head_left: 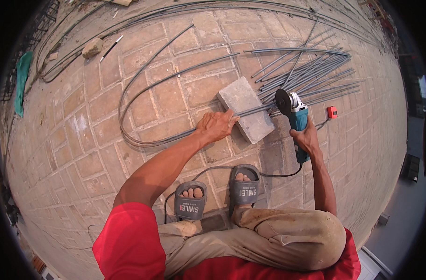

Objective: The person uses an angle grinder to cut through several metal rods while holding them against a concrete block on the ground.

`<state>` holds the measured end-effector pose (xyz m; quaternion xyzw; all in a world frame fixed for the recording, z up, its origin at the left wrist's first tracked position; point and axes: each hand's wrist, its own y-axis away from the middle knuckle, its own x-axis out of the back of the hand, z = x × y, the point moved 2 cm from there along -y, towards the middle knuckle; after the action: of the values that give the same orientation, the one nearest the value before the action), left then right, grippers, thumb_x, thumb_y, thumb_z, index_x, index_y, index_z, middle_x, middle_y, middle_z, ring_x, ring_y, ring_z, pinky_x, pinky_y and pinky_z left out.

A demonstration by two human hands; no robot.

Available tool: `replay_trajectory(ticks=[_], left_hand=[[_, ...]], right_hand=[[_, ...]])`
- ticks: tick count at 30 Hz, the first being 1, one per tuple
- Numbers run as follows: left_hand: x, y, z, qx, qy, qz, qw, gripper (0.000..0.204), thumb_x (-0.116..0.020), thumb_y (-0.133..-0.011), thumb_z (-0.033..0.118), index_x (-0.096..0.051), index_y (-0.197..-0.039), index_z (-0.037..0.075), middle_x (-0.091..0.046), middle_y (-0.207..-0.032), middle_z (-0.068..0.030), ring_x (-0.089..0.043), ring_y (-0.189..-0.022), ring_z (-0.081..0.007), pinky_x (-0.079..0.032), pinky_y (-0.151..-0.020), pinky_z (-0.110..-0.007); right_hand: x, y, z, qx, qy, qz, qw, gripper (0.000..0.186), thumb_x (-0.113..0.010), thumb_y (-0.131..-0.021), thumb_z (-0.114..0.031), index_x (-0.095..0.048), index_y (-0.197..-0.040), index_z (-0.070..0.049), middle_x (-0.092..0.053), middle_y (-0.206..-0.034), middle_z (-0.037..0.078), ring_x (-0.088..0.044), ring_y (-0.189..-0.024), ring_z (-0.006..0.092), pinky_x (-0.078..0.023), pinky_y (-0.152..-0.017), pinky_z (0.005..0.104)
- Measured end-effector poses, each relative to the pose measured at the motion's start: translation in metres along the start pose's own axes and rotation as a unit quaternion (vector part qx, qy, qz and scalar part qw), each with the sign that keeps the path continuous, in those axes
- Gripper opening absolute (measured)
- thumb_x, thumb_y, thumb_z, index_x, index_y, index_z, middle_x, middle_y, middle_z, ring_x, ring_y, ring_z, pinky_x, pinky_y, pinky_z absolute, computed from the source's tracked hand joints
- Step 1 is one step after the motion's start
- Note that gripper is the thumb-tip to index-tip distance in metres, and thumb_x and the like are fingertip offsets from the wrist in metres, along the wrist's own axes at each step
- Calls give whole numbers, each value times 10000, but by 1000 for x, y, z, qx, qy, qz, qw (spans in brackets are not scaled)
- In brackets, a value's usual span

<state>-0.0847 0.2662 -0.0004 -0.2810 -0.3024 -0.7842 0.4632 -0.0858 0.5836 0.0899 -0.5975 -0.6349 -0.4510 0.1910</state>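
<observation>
My left hand (216, 125) is closed around thin steel rods (255, 110) that lie across a grey concrete block (240, 95). The same rods bend back in a long loop to the left. Wrapped in my right hand (307, 138) is a teal angle grinder (298, 119) with a silver head. Its dark cutting disc (283, 101) stands upright at the rods, just beyond the block's right edge; whether it touches them I cannot tell. Behind the grinder, several straight cut rods (311, 70) lie in a loose, fanned pile.
A red tape measure (332, 112) sits right of the grinder. The grinder's black cord (283, 175) runs past my sandals (190, 200). Long rods (175, 8) curve across the far paving. A stone (92, 48), a black-and-white marker (111, 48) and green cloth (22, 81) lie at far left.
</observation>
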Motion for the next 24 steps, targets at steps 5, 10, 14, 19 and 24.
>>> replay_trajectory(ticks=[5, 10, 14, 19, 24], left_hand=[[1, -1, 3, -2, 2, -3, 1000, 395, -480, -1009, 423, -603, -1009, 47, -648, -711, -257, -644, -701, -466, -506, -669, -551], [0, -1, 1, 3, -4, -7, 1000, 389, -483, -1008, 417, -604, -1015, 47, -650, -716, -260, -647, -703, -466, -509, -670, -551], [1, -2, 2, 3, 0, -8, 1000, 385, -482, -1008, 418, -606, -1032, 55, -653, -720, -260, -647, -705, -472, -513, -674, -549], [3, -1, 2, 13, 2, -23, 1000, 387, -480, -1008, 424, -608, -1045, 62, -658, -736, -261, -652, -723, -472, -517, -685, -549], [2, -2, 4, 9, 0, -15, 1000, 391, -475, -1010, 428, -609, -1054, 63, -659, -750, -268, -652, -733, -472, -517, -688, -551]], right_hand=[[2, -3, 3, 8, 10, 2, 1000, 682, -713, -664, -215, -507, -1253, 60, -658, -1039, 268, -657, -954, 385, -505, -869, 437], [2, -1, -1, -6, 13, -1, 1000, 678, -715, -661, -213, -510, -1246, 62, -660, -1029, 265, -659, -945, 383, -507, -862, 435], [4, -3, 2, -3, 14, -2, 1000, 678, -711, -657, -212, -513, -1242, 66, -659, -1027, 265, -660, -940, 383, -508, -858, 431], [5, -3, -4, -2, 26, -1, 1000, 682, -709, -651, -215, -515, -1235, 78, -658, -1031, 268, -658, -951, 383, -505, -867, 430], [7, -3, -4, -5, 28, -1, 1000, 684, -707, -650, -215, -516, -1236, 82, -657, -1039, 272, -656, -964, 384, -498, -887, 430]])
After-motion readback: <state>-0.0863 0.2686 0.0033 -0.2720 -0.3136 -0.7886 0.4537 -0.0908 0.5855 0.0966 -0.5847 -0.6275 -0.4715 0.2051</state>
